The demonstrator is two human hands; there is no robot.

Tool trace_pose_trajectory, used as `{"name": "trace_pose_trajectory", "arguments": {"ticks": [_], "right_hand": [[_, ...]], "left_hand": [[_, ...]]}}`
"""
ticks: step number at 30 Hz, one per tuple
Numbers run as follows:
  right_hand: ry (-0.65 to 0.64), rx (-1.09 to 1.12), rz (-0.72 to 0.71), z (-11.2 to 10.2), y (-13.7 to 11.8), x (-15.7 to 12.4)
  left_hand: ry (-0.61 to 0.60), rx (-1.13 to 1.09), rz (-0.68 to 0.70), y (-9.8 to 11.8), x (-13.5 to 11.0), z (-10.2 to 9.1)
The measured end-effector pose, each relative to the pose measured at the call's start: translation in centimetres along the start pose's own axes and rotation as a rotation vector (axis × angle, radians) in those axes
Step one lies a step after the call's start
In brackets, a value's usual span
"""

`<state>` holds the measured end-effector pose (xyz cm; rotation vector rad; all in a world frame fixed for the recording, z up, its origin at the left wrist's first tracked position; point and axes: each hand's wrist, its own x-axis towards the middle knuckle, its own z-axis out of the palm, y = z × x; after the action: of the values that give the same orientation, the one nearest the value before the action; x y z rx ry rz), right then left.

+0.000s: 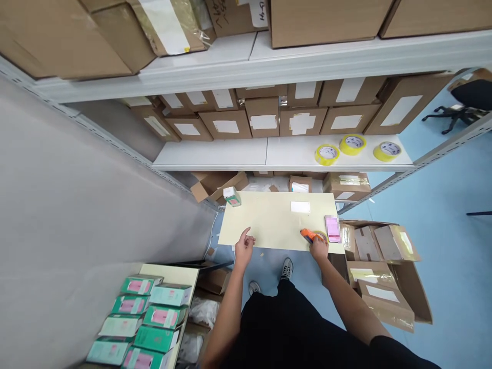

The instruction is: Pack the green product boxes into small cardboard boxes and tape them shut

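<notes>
My left hand (pixel 244 247) rests at the near edge of a small pale yellow table (pixel 269 225), index finger pointing out and the other fingers curled, holding nothing. At the table's right front, my right hand (pixel 319 247) is closed on an orange tape dispenser (pixel 309 235) carrying a roll of tape. A stack of pink labels (pixel 332 228) lies just right of the dispenser. Farther back, a white label (pixel 300 207) sits on the table. A small green-and-white box (pixel 232 197) stands at the far left corner.
Metal shelving (pixel 269 154) behind the table holds taped cardboard boxes (pixel 265 118) and three yellow tape rolls (pixel 351 146). An open carton of flat packages (pixel 380 266) sits right of the table. Several green boxes (pixel 142 323) lie at lower left. A grey wall is left; an office chair (pixel 461 102) stands far right.
</notes>
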<state>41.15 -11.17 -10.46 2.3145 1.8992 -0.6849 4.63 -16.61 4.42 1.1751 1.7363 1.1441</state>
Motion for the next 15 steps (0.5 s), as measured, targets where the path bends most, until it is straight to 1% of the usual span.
{"name": "trace_pose_trajectory", "arguments": {"ticks": [3, 5, 7, 9, 11, 13, 15], "right_hand": [[0.166, 0.17, -0.063, -1.2, -2.4, -0.7], [0.27, 0.324, -0.161, -2.0, -4.8, -1.6], [0.333, 0.463, -0.26, -2.7, -7.8, -3.1], [0.354, 0.562, -0.344, -3.2, -11.1, -5.0], [0.349, 0.617, -0.426, -3.4, -14.3, -7.3], [0.319, 0.63, -0.499, -3.1, -17.0, -9.7], [0.265, 0.617, -0.548, -2.5, -19.3, -12.0]], "left_hand": [[-0.003, 0.033, 0.005, 0.0, -1.0, -1.1], [-0.003, 0.032, 0.027, 0.2, -1.7, -2.1], [-0.009, 0.039, 0.066, 0.3, -2.6, -3.6], [-0.016, 0.062, 0.111, 0.1, -3.8, -5.7], [-0.004, 0.073, 0.137, -0.7, -5.2, -8.2], [0.025, 0.059, 0.127, -2.2, -6.9, -10.8], [0.076, 0.034, 0.095, -4.0, -8.9, -13.4]]}}
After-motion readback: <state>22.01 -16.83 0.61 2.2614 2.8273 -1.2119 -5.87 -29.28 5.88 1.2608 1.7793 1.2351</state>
